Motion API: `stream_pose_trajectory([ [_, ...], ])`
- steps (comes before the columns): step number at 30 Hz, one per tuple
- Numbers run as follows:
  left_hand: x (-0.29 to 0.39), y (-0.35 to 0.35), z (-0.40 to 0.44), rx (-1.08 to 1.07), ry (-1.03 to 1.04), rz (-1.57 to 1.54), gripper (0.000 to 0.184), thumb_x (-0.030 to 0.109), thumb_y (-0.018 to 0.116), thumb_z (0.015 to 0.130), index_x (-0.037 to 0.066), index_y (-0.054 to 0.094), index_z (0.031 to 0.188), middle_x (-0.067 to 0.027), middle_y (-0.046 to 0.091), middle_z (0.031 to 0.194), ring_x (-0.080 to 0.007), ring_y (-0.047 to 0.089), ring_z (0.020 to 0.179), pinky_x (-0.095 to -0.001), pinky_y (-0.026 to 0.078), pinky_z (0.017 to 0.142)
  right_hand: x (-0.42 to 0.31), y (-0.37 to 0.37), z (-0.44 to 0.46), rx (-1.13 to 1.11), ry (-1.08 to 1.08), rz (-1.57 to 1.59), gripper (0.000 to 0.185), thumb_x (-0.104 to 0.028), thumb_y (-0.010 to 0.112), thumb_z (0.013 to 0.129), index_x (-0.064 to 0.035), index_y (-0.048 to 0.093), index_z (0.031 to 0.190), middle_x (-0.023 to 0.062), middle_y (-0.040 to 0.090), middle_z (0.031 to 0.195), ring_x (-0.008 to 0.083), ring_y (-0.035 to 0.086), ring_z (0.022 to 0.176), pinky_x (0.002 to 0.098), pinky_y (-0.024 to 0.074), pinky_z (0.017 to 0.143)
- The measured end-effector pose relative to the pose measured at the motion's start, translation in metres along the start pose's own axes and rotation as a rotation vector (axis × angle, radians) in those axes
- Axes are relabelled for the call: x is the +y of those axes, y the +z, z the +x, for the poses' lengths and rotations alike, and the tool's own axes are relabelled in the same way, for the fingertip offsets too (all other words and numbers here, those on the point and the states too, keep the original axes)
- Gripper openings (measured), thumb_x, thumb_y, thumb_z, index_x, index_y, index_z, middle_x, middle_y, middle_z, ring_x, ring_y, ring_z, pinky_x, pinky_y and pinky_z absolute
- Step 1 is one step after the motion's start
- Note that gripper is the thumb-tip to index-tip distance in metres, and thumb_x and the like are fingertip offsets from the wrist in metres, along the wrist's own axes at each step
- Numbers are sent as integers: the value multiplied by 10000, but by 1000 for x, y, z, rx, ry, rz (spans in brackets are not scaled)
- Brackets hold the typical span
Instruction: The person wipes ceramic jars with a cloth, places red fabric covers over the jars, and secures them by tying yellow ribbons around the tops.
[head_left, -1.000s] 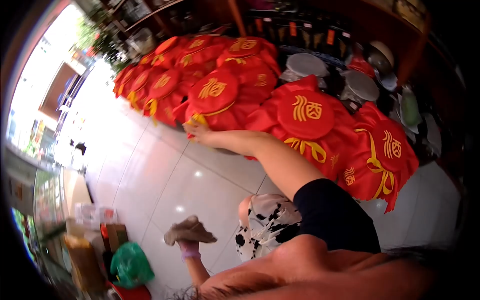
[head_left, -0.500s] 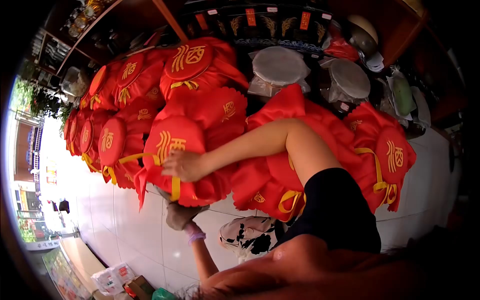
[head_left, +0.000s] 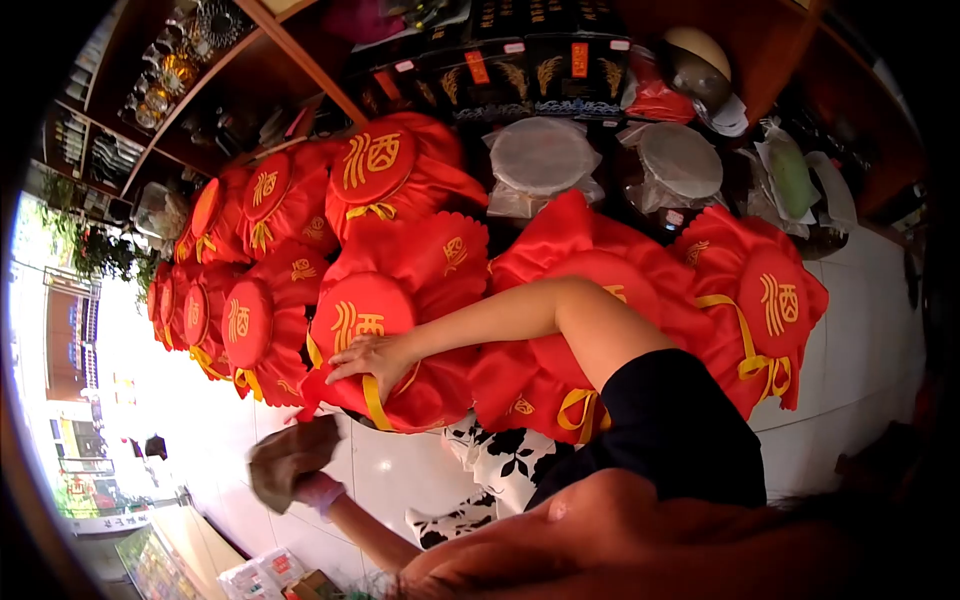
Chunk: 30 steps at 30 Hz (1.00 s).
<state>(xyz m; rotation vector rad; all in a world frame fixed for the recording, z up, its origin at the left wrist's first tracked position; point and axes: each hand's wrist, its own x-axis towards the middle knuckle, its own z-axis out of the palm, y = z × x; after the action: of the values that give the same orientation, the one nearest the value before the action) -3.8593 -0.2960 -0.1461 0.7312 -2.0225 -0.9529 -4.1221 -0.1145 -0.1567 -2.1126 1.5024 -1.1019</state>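
Several jars wrapped in red cloth with gold lettering stand before me. My right hand (head_left: 370, 362) lies on the front edge of one red jar cover (head_left: 362, 304), over its yellow ribbon (head_left: 376, 402). Its fingers are spread, touching the cloth. Down to the left, my left hand (head_left: 320, 490) is closed on a grey-brown rag (head_left: 290, 462), which hides most of the fingers. A purple band or cuff shows at that wrist. The rag is apart from the jars.
Black boxes (head_left: 500, 80) line the back, with plastic-covered jars (head_left: 541, 155) in front. Wooden shelves (head_left: 290, 60) with glassware stand at upper left. Below are pale floor tiles (head_left: 390, 470). White packages (head_left: 262, 573) lie at lower left.
My left hand has swung the rag out from beneath the jar's front, leftward and down. The right hand stays at the same jar, its fingers more spread. The view has shifted slightly.
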Motion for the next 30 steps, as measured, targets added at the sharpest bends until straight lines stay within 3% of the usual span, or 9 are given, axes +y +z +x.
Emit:
stream_pose_trajectory([
  [2,78,5,31,0,377,619,239,191,519,805,-5,525,942,-70,544,820,-181,519,715,-276,457,651,0,-12,-6,-17,6,41,863,-326,766,544,-126,362,1280,174,330,1317,329,330,1202,437,253,984],
  [8,256,226,1,-530,845,-19,247,98,565,766,21,549,1000,-125,567,956,-263,530,912,-320,436,801,-40,-116,-122,474,97,1847,464,-372,492,839,-80,436,1196,64,454,1225,246,498,1063,409,408,872],
  [10,273,255,-6,-640,905,-74,271,68,581,753,30,557,1020,-144,575,1002,-290,534,978,-334,429,851,-34,-131,-171,980,151,1626,411,-383,488,835,-66,484,1096,74,490,1081,219,522,950,368,430,797],
  [14,242,255,14,-749,859,311,350,130,590,749,10,526,1072,-145,510,1151,-352,388,1138,-406,300,968,-90,-230,-270,649,-338,1207,261,-289,449,878,-43,506,942,23,518,757,131,541,687,243,474,588],
  [16,207,248,22,-729,735,669,476,230,608,743,20,481,1151,-167,400,1269,-340,286,1223,-451,192,1020,-28,-246,-403,1500,545,486,261,-193,459,860,-77,509,1089,58,552,937,196,538,840,287,448,744],
  [18,184,244,17,-853,655,719,534,287,586,756,27,440,1198,-182,350,1301,-343,236,1251,-464,160,1028,-32,-282,-486,1786,927,158,266,-231,431,856,-54,595,966,112,593,927,209,557,863,309,435,749],
  [22,165,249,5,-914,578,750,616,343,586,753,41,397,1255,-189,239,1367,-357,145,1288,-471,113,1042,47,-281,-619,1047,1912,-913,474,-435,402,816,-65,551,1072,190,521,1119,343,491,1043,458,374,861],
  [25,161,256,7,-912,542,728,569,259,622,725,40,442,1219,-185,229,1368,-359,140,1288,-470,120,1040,65,-263,-541,845,1842,-1093,436,-421,394,815,-174,534,1146,60,357,1331,277,280,1235,623,192,921],
  [30,153,257,7,-899,519,711,506,201,619,725,46,475,1185,-171,249,1358,-359,153,1285,-489,123,1034,115,-299,-463,280,1795,-865,402,-402,412,795,-105,627,960,90,484,1211,253,418,1121,523,246,924],
])
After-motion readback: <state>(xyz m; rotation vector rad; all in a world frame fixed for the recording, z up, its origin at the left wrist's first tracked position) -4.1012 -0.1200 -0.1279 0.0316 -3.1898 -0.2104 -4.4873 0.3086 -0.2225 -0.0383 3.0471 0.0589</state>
